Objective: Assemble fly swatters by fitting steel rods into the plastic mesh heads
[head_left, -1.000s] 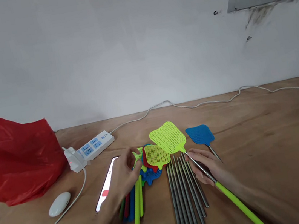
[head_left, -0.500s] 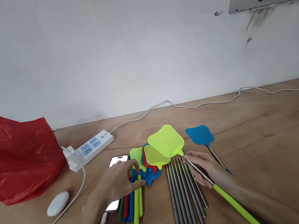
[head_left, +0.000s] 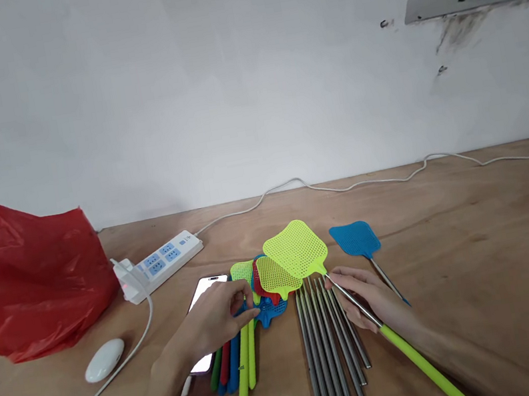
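My right hand (head_left: 370,298) clamps a whole green swatter (head_left: 296,247), a blue swatter (head_left: 354,239) lies finished on the tabletop (head_left: 480,243), and rods (head_left: 326,356), heads (head_left: 270,278) and handles (head_left: 241,364) lie loose under my left hand (head_left: 218,314), whose grip I cannot tell.

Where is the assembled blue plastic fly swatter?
Head view: the blue plastic fly swatter lies on the wooden table, right of the right hand and its lime swatter.

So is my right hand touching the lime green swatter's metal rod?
Touching. The head view shows the right hand closed around the lime green swatter at its metal rod, with no gap between fingers and rod.
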A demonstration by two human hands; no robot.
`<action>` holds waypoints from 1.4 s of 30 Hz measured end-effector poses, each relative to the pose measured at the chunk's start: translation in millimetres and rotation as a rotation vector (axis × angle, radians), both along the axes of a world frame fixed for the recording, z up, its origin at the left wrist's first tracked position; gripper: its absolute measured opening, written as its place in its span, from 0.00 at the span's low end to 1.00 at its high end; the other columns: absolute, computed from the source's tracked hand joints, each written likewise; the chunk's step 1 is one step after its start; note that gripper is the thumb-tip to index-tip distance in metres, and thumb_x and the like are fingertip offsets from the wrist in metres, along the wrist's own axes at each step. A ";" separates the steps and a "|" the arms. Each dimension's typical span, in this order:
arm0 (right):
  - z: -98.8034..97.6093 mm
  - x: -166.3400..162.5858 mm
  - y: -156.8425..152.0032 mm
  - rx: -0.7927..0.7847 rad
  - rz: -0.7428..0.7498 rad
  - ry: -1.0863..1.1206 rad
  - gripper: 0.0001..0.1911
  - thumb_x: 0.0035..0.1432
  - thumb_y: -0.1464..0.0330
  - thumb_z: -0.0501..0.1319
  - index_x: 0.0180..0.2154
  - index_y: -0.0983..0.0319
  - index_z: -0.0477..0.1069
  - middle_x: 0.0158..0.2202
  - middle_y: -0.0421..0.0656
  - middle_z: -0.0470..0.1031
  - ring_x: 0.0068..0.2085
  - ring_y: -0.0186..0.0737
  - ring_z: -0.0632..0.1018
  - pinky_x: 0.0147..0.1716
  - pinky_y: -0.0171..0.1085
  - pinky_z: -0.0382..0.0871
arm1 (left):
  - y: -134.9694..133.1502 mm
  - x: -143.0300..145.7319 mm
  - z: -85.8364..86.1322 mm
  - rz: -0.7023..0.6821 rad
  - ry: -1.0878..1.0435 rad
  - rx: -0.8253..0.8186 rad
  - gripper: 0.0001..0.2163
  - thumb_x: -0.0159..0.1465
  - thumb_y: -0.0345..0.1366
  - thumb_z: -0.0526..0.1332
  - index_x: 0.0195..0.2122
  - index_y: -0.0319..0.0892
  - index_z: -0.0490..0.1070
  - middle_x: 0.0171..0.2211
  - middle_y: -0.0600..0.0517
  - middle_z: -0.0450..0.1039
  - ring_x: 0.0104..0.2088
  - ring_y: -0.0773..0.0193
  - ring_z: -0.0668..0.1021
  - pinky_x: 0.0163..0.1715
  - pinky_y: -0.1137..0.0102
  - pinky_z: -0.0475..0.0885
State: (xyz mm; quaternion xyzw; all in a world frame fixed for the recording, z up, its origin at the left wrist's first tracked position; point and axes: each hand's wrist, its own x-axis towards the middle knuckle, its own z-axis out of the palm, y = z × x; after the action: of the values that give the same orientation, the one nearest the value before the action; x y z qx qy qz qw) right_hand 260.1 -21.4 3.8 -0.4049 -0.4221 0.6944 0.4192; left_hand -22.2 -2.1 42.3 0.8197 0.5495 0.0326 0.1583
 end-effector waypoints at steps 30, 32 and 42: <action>-23.1 30.9 22.5 0.676 -0.427 -1.013 0.14 0.61 0.64 0.56 0.49 0.59 0.65 0.21 0.34 0.66 0.19 0.38 0.67 0.24 0.36 0.55 | -8.8 14.3 -2.0 -0.070 -0.123 -0.035 0.10 0.62 0.43 0.62 0.32 0.45 0.63 0.26 0.57 0.69 0.27 0.62 0.70 0.27 0.70 0.59; -19.7 32.8 22.4 0.705 -0.447 -1.118 0.15 0.61 0.65 0.55 0.49 0.60 0.65 0.25 0.36 0.70 0.21 0.39 0.70 0.25 0.36 0.56 | -10.9 16.5 -0.7 -0.071 -0.153 -0.033 0.09 0.63 0.43 0.61 0.32 0.45 0.63 0.27 0.56 0.70 0.28 0.61 0.70 0.28 0.70 0.59; -9.2 37.7 18.4 0.673 -0.361 -1.687 0.07 0.62 0.71 0.58 0.43 0.57 0.72 0.39 0.44 0.77 0.30 0.45 0.79 0.23 0.37 0.48 | -14.5 24.1 -4.2 -0.074 -0.341 -0.106 0.08 0.67 0.43 0.58 0.35 0.46 0.62 0.27 0.57 0.69 0.27 0.63 0.71 0.26 0.71 0.60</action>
State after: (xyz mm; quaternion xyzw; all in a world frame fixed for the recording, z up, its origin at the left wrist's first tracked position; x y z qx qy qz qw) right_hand 297.8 -3.0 -5.4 -0.6929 -0.6975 -0.0655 0.1706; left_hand 1.9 -16.6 38.1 0.8126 0.4850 0.1363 0.2931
